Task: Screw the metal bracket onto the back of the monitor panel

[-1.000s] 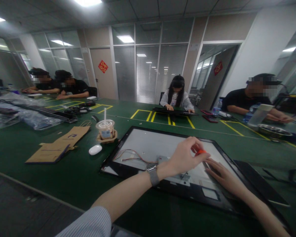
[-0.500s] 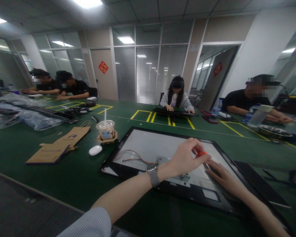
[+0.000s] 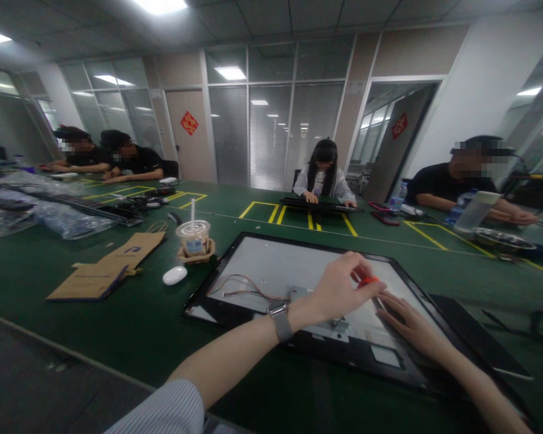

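Note:
A flat display panel (image 3: 280, 256) with a black frame and a pale grey back lies in front of me. Over its right half, my left hand (image 3: 346, 286) is closed, thumb and fingers pinching a small orange-red piece (image 3: 368, 281); most of it is hidden, so its kind does not show. My right hand (image 3: 409, 325) rests low over the panel's right side, fingers stretched out, their tips close to my left thumb. Thin wires (image 3: 248, 283) and a metal bracket (image 3: 339, 328) are on the panel's back, partly covered by my left forearm.
Left of the panel stand an iced drink cup (image 3: 194, 241) in a carton holder, a white mouse-like case (image 3: 175, 275) and a paper bag (image 3: 113, 262). A dark flat slab (image 3: 479, 337) lies at right. Co-workers sit around the green table (image 3: 131, 337); a water bottle (image 3: 398, 196) stands across it.
Hardly anything differs. My left hand stays pinched on the orange-red piece, which shows at a slightly different angle; my right hand and the panel remain in place.

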A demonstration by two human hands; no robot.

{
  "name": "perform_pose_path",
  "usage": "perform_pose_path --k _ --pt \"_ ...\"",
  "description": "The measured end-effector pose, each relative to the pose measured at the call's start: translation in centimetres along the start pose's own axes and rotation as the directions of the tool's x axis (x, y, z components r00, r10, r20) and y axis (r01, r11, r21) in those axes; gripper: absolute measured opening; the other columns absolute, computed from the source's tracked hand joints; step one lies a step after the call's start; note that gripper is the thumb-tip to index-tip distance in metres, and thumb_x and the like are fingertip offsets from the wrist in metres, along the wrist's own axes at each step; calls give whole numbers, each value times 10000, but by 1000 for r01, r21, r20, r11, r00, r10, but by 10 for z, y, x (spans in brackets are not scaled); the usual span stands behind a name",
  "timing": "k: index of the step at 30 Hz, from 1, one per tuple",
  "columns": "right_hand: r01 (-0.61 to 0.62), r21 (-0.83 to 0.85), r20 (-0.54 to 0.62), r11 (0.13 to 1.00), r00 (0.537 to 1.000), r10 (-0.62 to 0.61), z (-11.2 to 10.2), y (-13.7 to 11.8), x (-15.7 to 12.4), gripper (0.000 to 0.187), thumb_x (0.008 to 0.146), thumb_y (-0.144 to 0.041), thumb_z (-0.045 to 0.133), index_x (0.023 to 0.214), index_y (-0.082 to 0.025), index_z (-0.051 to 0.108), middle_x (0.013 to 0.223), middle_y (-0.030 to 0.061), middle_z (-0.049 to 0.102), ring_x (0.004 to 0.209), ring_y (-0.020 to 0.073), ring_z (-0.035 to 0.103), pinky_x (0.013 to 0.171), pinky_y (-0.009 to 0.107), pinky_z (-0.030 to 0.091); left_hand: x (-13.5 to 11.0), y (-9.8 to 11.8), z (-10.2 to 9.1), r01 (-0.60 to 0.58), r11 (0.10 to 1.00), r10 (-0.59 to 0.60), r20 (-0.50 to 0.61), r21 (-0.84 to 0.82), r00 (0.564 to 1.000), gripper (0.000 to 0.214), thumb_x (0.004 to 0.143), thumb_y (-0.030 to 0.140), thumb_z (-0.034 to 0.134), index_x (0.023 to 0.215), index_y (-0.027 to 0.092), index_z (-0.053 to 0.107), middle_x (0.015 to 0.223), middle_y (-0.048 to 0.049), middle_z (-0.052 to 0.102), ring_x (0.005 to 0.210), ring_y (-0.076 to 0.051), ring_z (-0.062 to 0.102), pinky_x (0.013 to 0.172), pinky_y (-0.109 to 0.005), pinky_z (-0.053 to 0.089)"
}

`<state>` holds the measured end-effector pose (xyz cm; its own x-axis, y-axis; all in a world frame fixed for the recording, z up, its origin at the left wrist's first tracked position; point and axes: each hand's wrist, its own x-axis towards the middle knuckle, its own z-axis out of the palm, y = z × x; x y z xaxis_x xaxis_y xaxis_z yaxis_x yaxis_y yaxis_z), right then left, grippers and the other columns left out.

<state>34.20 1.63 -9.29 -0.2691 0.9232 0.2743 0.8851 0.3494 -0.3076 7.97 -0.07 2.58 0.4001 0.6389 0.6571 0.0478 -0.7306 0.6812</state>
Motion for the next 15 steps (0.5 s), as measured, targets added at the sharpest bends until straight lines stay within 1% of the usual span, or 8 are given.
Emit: perform_pose_path --k 6,9,13,15 --pt "-5 11 -10 1000 1000 5 2 2 0 574 832 -607 420 1250 -252 587 1373 88 516 1274 295 450 1097 514 282 -1 0 0 6 1000 -6 1 -6 1000 204 780 315 663 827 169 528 825 -11 559 750 -122 544 704 -264 489" --pt "-5 23 -6 1000 1000 6 2 3 0 587 831 -614 415 1249 -241 589 1373 97 514 1273 292 452 1101 511 273 -1 1 0 -1 1000 1 0 -18 1000 214 783 331 662 819 170 525 816 -8 552 740 -119 535 696 -259 485" --pt "-10 26 -10 1000 1000 11 1 1 0 588 824 -629 409 1231 -252 601 1362 93 527 1263 301 462 1094 512 287 -1 1 -1 -22 999 22 -12 -44 1000 237 785 360 659 810 169 521 801 -1 537 723 -112 521 680 -253 478" --pt "-11 24 -1 1000 1000 11 -1 0 0 602 826 -632 401 1236 -238 599 1364 100 524 1267 304 456 1094 515 287 -1 1 0 -28 998 28 -12 -52 1000 236 787 362 655 806 170 520 798 1 534 720 -111 521 679 -251 475"
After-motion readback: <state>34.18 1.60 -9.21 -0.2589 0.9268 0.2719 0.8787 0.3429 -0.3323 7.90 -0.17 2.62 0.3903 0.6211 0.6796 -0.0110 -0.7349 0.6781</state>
